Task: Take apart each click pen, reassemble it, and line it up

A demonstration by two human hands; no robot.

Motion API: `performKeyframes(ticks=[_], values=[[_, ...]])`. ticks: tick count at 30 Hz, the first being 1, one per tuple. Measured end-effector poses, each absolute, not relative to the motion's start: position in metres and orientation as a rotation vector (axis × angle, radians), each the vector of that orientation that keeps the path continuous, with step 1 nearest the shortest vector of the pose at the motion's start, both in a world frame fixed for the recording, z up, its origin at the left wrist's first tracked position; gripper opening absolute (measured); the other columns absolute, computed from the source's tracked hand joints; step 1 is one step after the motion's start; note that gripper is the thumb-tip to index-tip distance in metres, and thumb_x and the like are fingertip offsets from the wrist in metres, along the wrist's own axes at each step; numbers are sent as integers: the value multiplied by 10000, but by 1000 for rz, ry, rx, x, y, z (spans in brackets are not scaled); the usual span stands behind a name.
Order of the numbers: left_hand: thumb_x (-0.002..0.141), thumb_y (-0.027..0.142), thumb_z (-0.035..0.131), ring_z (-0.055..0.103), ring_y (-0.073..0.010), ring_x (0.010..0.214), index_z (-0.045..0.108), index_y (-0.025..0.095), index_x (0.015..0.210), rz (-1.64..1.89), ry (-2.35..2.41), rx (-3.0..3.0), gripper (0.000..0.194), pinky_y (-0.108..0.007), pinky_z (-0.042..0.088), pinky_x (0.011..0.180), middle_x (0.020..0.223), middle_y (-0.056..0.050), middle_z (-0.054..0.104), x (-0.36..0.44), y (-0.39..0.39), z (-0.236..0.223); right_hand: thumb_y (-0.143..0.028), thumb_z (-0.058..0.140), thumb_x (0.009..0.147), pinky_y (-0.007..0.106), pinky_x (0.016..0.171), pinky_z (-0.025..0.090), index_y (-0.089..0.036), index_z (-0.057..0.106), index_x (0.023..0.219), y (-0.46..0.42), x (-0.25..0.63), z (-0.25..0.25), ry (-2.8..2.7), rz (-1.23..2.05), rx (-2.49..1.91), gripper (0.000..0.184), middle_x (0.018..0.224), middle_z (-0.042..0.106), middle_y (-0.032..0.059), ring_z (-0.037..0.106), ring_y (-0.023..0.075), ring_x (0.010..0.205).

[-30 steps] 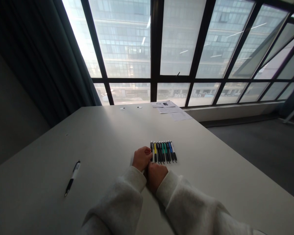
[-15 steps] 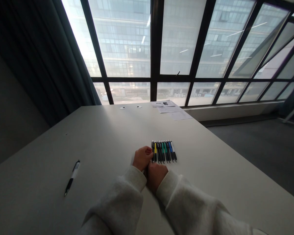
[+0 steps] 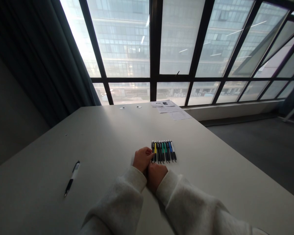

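Several click pens [image 3: 165,152] lie side by side in a neat row on the white table, tips toward me. Their barrels are black, yellow, green, blue and white. At the row's left end my left hand [image 3: 142,159] is closed, its fingertips at the leftmost black pen [image 3: 152,146] beside the yellow pen [image 3: 155,148]. Just below the row, my right hand [image 3: 156,176] rests curled on the table against the left hand. Its fingers point down and left and are mostly hidden, so whatever it may hold does not show.
A single white and black pen [image 3: 72,178] lies apart at the left of the table [image 3: 107,140]. Printed papers [image 3: 170,110] lie at the far right edge, near two round white pieces [image 3: 138,107]. Large windows and a dark curtain [image 3: 51,65] stand behind.
Both hands and the row of pens hold nearly the same places. The view has only shifted very slightly.
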State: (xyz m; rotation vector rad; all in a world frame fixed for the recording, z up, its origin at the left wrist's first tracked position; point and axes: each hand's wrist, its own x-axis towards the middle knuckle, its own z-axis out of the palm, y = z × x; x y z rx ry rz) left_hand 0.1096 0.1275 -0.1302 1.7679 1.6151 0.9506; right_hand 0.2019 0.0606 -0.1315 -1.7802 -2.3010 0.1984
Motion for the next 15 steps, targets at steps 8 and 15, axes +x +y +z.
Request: performKeyframes(ticks=[8, 15], values=[[680, 166, 697, 661, -144, 625, 679, 180, 755, 1037, 1561, 1737, 78, -262, 521, 668, 713, -10, 700, 109, 126, -132, -266, 519, 847, 310, 558, 485, -115, 653, 897, 59, 204, -130, -2331, 195, -1725, 208, 808, 715, 154, 714, 283, 704], [789, 398, 608, 646, -178, 740, 693, 153, 799, 1085, 1257, 1742, 260, -275, 517, 708, 770, -51, 699, 108, 111, -111, -260, 518, 825, 294, 624, 478, -103, 649, 953, 59, 209, -134, -2356, 149, -1355, 240, 882, 704, 138, 676, 232, 764]])
